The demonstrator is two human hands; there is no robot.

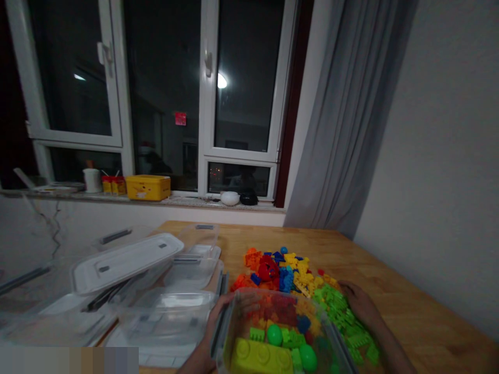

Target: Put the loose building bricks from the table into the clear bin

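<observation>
Head view: a clear plastic bin (280, 332) sits at the near edge of the wooden desk (409, 291), tipped so its open mouth faces away toward the far side, where a heap of coloured bricks (288, 272) lies spilled just beyond it. The left hand (218, 317) grips the bin's left wall, fingers wrapped round the rim. The right hand (360, 304) lies flat with fingers spread against the green bricks (343, 317) at the bin's right side.

By the look of it, the step in hand is moving bricks between bin and desk. The bin holds a fair load, among it a large lime-yellow block (259, 356) and two green balls (275, 335). Any further move calls for a steady hold on the tilted bin, lest it roll or slide.

The bin's long axis runs near to far, angled slightly right. To the left, well apart from the bricks, stand empty clear containers (171, 317) and a white lid (125, 259).
</observation>
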